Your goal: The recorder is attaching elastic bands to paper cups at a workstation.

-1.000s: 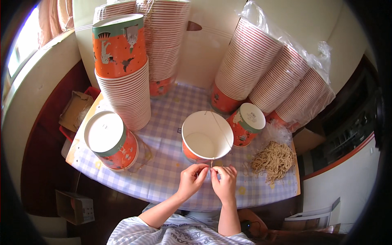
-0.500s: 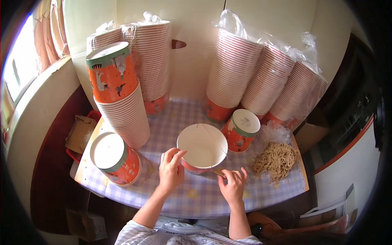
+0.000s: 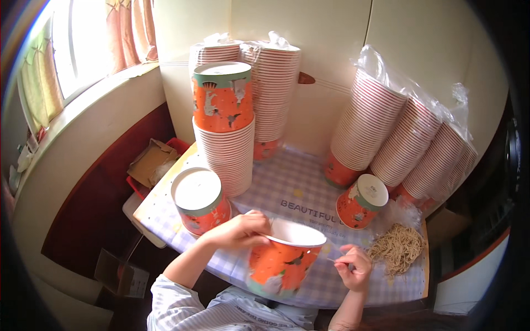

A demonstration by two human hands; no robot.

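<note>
**While gripped at the rim and tipped over the near edge of the table**

Though half off the checked table (image 3: 298, 190), kept steady at its near edge by the left hand (image 3: 237, 231), closed firmly over the far-left rim of the orange paper cup (image 3: 281, 263). Tilted, white mouth up and toward the far right corner, base down toward the lap, likely for easy reach into the mouth from the right.

Just right of that cup, pinched between thumb and fingertips of the right hand (image 3: 354, 268): a thin pale strand (image 3: 333, 260), aimed at the cup wall. Touching it or just short of it, impossible to tell. By the look of it, of one kind with the loose pile of strands (image 3: 397, 249) by the near right corner, well within that hand's reach.

Kept back from the near edge: a lidded cup (image 3: 200, 199) toward the left edge and a leaning lidded cup (image 3: 361, 201) right of centre. Along the far edge, tall nested stacks (image 3: 276, 94), with one printed cup (image 3: 222, 96) capping the front stack. At the far right corner, bagged stacks (image 3: 386, 132) leaning on the wall, probably too tall to stand alone.

Hard to make out:
- Inside of the held cup, screened by its own wall.
- Its base, lost against the striped shirt.
- Full length of the strand, too fine to follow.
- Bases of the rear stacks, hidden behind the front ones.
</note>
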